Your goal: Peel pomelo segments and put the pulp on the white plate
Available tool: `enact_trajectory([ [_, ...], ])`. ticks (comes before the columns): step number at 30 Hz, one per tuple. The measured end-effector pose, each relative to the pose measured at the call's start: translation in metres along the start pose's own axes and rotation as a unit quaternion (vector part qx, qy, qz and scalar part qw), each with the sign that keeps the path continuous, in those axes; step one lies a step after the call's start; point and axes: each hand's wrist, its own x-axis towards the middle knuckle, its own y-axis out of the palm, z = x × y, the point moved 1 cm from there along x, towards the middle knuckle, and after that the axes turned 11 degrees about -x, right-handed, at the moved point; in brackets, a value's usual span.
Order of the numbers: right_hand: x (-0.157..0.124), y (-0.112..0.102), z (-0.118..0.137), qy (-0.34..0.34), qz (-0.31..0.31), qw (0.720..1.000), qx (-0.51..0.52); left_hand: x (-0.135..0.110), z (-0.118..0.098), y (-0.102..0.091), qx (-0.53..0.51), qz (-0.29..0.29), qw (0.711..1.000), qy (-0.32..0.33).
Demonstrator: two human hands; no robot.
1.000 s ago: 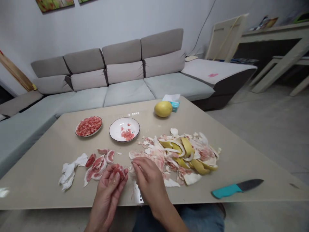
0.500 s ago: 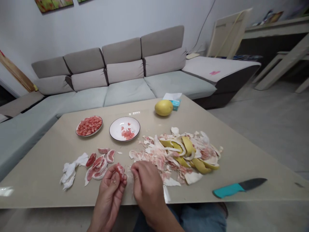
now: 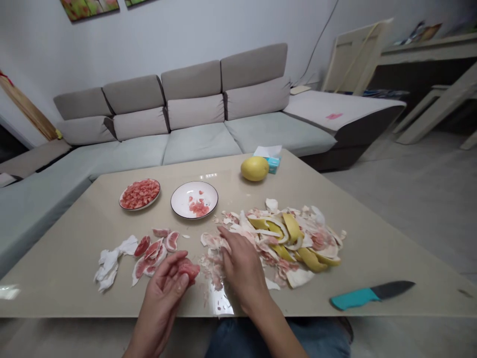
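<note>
My left hand [image 3: 166, 286] is closed around a piece of pink pomelo flesh [image 3: 190, 270] above the table's near edge. Over the near left side of a heap of peel and membrane scraps [image 3: 244, 231], my right hand [image 3: 244, 266] has its fingers apart, with nothing visible in them. Just beyond my left hand lie several pomelo segments [image 3: 153, 252], some with pale membrane on. A white plate [image 3: 181, 199] farther back bears a few bits of flesh. To its left, another plate [image 3: 158, 198] is piled with pink pomelo pieces [image 3: 139, 194].
A knife with a turquoise handle [image 3: 356, 298] lies at the near right, blade pointing right. A whole yellow pomelo [image 3: 255, 168] stands beside a tissue box [image 3: 274, 164] at the back. Crumpled tissue [image 3: 109, 266] lies on the left. Beyond the table is a grey sofa [image 3: 201, 141].
My right hand has moved right and forward from beside the left hand to the scraps, and its fingers have opened. My left hand has turned slightly, still gripping the pomelo flesh.
</note>
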Motion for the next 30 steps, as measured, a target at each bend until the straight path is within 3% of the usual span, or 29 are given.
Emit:
enact_trajectory([
  [4, -0.002, -0.003, 0.002, 0.026, 0.032, 0.998, 0.038, 0.005, -0.001, 0.001, 0.058, 0.004, 0.997, 0.048],
  [6, -0.002, -0.009, 0.008, 0.026, 0.058, 0.992, 0.111, 0.009, 0.000, -0.002, 0.074, 0.013, 0.996, 0.052],
  [10, -0.004, -0.022, 0.025, 0.057, 0.160, 0.945, 0.279, 0.018, -0.001, -0.010, 0.121, 0.059, 0.989, 0.057],
  [15, -0.006, -0.030, 0.039, 0.049, 0.194, 0.931, 0.304, 0.023, -0.002, -0.017, 0.172, 0.075, 0.980, 0.064],
  [22, -0.003, -0.034, 0.040, 0.073, 0.253, 0.892, 0.367, 0.025, 0.000, -0.023, 0.112, 0.127, 0.986, -0.003],
  [27, -0.006, -0.030, 0.042, 0.096, 0.286, 0.874, 0.381, 0.029, -0.003, -0.027, 0.105, 0.129, 0.986, 0.005],
  [30, -0.006, -0.026, 0.045, 0.100, 0.283, 0.879, 0.371, 0.029, -0.006, -0.025, 0.114, 0.122, 0.986, 0.019],
])
